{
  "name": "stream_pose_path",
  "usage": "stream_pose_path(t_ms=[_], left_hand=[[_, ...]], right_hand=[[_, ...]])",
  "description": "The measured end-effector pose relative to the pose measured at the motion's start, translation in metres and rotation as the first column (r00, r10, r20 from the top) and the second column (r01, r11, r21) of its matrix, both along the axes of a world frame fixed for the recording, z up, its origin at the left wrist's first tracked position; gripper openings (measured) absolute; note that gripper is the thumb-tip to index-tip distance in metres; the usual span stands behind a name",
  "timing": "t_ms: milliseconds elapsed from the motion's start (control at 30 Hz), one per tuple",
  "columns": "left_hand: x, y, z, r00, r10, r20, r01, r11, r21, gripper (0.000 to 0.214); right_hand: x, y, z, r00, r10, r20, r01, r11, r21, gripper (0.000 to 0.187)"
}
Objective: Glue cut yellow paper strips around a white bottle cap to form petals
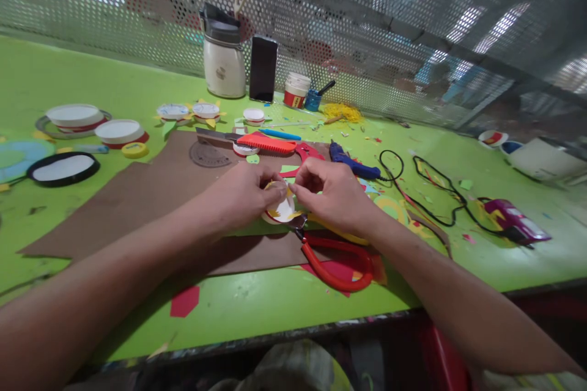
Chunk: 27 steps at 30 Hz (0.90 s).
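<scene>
My left hand (247,194) and my right hand (331,190) meet over a brown sheet (151,195) on the green table (257,311). Both pinch a small white round lid (279,210) with yellow paper pieces stuck round its rim. The left fingers curl round its left side. The right fingertips press at its top edge. Red-handled scissors (342,263) lie just below the right wrist, touched by neither hand.
Behind the hands lie a red comb (266,144), a protractor (208,156) and a blue glue gun (353,165) with a black cord. Several white lids (73,116) sit at the left. A jar (224,61), a dark phone (263,68) and paint pots stand by the mesh wall.
</scene>
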State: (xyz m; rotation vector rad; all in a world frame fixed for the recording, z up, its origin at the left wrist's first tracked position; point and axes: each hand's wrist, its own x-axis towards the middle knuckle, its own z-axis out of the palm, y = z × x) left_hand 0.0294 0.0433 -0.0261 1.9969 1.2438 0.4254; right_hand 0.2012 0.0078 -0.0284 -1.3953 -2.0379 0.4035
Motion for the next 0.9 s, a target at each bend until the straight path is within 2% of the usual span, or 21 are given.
stream_pose_path(t_ms=[267,433,667,900], left_hand=[[-0.0014,0.0007,-0.0025,0.999,-0.011,-0.037,0.013,0.998,0.054,0.027],[-0.0010,0.0005,-0.0018,0.999,-0.025,-0.035,0.028,0.997,0.069,0.026],[0.0007,-0.0008,-0.0002,0.999,-0.017,-0.047,0.019,0.999,0.036,0.026],[0.0007,0.0012,-0.0022,0.998,-0.003,-0.056,0.005,0.999,0.037,0.029]], right_hand=[[-0.0011,0.0002,0.0000,1.000,0.014,0.015,-0.014,1.000,0.010,0.012],[-0.0003,-0.0002,0.0011,1.000,0.004,0.022,-0.003,0.999,-0.041,0.013],[0.0001,0.0002,0.0006,1.000,0.000,0.022,0.002,0.996,-0.089,0.012],[0.0020,0.0004,-0.0012,0.999,-0.004,0.044,0.007,0.998,-0.069,0.012]])
